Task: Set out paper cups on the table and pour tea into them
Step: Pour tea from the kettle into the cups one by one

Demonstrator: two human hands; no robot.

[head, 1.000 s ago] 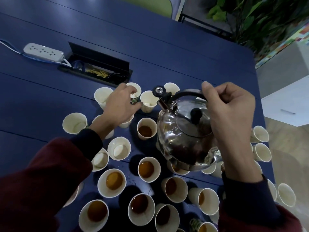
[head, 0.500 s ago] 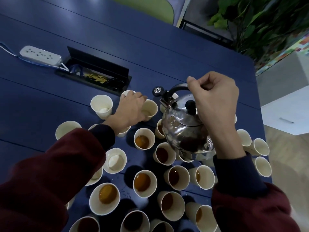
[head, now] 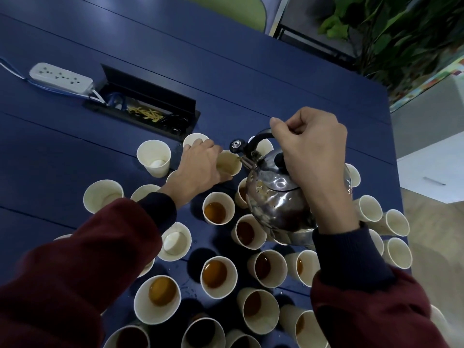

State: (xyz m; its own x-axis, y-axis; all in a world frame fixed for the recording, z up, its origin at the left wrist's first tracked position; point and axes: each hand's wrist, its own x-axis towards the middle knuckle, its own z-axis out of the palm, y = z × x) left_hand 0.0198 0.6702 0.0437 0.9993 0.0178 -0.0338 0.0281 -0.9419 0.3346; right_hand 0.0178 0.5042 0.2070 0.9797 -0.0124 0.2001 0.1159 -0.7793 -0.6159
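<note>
A: What are the fingers doing?
B: On the left hand [head: 198,169], the fingers [head: 214,148] and thumb curl round a paper cup [head: 229,164] that stands upright on the table. On the right hand [head: 311,151], the fingers [head: 298,126] are closed round the black handle [head: 259,138] of a steel kettle [head: 276,202].
A: How is the kettle held?
B: It is lifted above several cups and tipped toward the paper cup, with the spout [head: 247,160] at that cup's rim. I cannot tell whether tea is running.
A: And the cups around them?
B: Tea-filled cups [head: 214,212] crowd the near part of the blue table [head: 226,84], under and in front of the kettle. Empty cups [head: 153,158] stand at the left and right edges of the cluster.
A: Farther out?
B: Dark red sleeves with navy cuffs come in from the bottom corners. A white power strip [head: 60,77] lies just beside an open cable box [head: 140,101], beyond the cups at the upper left.
</note>
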